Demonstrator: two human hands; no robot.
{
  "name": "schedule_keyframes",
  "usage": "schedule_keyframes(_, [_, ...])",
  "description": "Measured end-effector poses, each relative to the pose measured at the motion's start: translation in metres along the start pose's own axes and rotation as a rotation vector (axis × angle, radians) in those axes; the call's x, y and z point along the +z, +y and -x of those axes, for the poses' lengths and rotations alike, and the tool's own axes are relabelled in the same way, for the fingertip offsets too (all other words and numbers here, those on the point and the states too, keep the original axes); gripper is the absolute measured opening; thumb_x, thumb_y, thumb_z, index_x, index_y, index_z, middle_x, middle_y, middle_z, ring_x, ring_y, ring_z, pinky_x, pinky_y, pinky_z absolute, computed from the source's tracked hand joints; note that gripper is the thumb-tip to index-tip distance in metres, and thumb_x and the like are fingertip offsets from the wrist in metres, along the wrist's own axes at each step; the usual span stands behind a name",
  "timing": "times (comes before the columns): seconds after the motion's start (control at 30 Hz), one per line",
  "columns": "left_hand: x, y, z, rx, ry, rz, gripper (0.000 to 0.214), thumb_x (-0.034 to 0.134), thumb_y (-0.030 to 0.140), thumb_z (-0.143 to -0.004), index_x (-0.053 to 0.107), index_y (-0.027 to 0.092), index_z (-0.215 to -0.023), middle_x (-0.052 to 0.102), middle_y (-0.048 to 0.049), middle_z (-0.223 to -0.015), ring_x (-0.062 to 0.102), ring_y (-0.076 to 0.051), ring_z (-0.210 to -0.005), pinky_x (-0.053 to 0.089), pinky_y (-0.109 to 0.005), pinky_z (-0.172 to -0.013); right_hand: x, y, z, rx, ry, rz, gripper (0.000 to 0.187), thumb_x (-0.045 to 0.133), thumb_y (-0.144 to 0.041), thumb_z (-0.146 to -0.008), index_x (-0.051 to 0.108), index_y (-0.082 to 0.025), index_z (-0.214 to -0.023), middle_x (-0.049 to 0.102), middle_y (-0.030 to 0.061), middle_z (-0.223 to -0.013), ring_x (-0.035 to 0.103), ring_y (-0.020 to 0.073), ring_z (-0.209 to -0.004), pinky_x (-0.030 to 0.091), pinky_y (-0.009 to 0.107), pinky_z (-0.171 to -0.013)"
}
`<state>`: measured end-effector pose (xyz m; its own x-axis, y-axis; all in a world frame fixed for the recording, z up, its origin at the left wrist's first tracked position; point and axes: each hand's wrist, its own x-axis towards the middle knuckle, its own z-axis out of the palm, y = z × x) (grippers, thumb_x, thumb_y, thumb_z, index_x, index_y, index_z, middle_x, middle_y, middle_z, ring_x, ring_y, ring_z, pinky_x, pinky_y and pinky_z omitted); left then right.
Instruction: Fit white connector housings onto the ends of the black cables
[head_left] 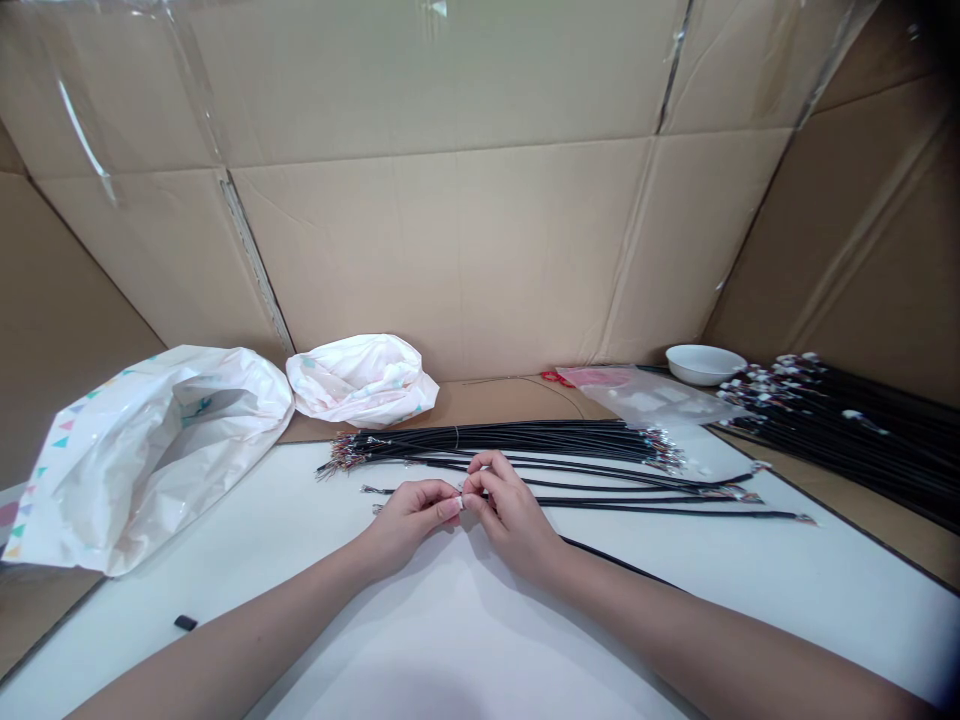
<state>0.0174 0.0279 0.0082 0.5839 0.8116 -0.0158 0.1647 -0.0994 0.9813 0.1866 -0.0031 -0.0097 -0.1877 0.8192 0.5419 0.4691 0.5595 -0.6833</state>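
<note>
My left hand [411, 522] pinches a small white connector [460, 502] between thumb and fingertips. Against it, the fingers of my right hand [511, 508] are closed around what looks like the wire end of a black cable [611, 556]; the fingers mostly hide that end. From under my right wrist the cable trails off to the lower right. Just beyond both hands, several loose black cables [667, 508] lie crosswise with bare coloured wire ends. Behind those rests a tied bundle of black cables [525, 436].
Two white plastic bags [247, 480] stand open at the left and back. On the right are a white bowl [703, 366], a clear plastic bag [645, 396], red-handled scissors [556, 378] and a large cable pile [847, 430]. A small black piece [185, 623] lies front left. Cardboard walls [450, 250] surround the table.
</note>
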Motion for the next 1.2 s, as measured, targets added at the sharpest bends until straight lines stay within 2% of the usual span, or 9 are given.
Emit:
schedule_keyframes(0.2, [-0.0015, -0.0020, -0.0008, -0.004, 0.008, 0.022, 0.038, 0.061, 0.050, -0.077, 0.062, 0.012, -0.079, 0.052, 0.0005, -0.063, 0.037, -0.010, -0.057, 0.027, -0.024, -0.054, 0.0005, -0.0019, -0.0005, -0.002, 0.039, -0.012, 0.008, 0.045, -0.014, -0.087, 0.051, -0.017, -0.084, 0.047, 0.0073, -0.100, 0.052, 0.0121, -0.075, 0.047, 0.029, -0.071])
schedule_keyframes(0.27, [-0.0020, -0.0031, -0.0016, -0.005, 0.013, 0.024, 0.038, 0.061, 0.050, -0.077, 0.061, 0.012, -0.078, 0.053, 0.0000, -0.064, 0.038, -0.010, -0.057, 0.027, -0.023, -0.053, 0.0006, -0.0025, -0.0005, -0.013, 0.051, -0.007, 0.008, 0.043, -0.014, -0.088, 0.050, -0.017, -0.086, 0.047, 0.0078, -0.101, 0.053, 0.0135, -0.080, 0.047, 0.030, -0.074])
schedule_keyframes(0.4, [-0.0021, -0.0044, -0.0029, -0.009, 0.026, 0.016, 0.038, 0.060, 0.050, -0.078, 0.060, 0.013, -0.077, 0.054, -0.0006, -0.066, 0.039, -0.010, -0.058, 0.028, -0.023, -0.053, 0.0010, -0.0020, -0.0007, -0.034, 0.066, 0.011, 0.013, 0.039, -0.015, -0.090, 0.048, -0.018, -0.081, 0.046, 0.0086, -0.099, 0.052, 0.0175, -0.093, 0.046, 0.032, -0.079])
schedule_keyframes(0.87, [-0.0023, -0.0040, -0.0019, -0.003, -0.007, 0.033, 0.036, 0.059, 0.048, -0.080, 0.062, 0.013, -0.077, 0.058, -0.0021, -0.069, 0.042, -0.011, -0.061, 0.029, -0.024, -0.056, 0.0014, -0.0020, -0.0004, -0.052, 0.049, 0.046, 0.015, 0.036, -0.014, -0.090, 0.046, -0.018, -0.079, 0.046, 0.0091, -0.099, 0.052, 0.0175, -0.092, 0.046, 0.033, -0.079])
schedule_keyframes(1.2, [-0.0035, -0.0063, -0.0019, -0.024, -0.017, 0.050, 0.037, 0.064, 0.048, -0.076, 0.064, 0.012, -0.076, 0.060, -0.0033, -0.069, 0.044, -0.011, -0.061, 0.030, -0.025, -0.058, 0.0009, -0.0005, 0.0005, -0.071, 0.012, 0.042, 0.014, 0.038, -0.012, -0.088, 0.045, -0.018, -0.078, 0.046, 0.0088, -0.099, 0.051, 0.0174, -0.092, 0.046, 0.032, -0.078])
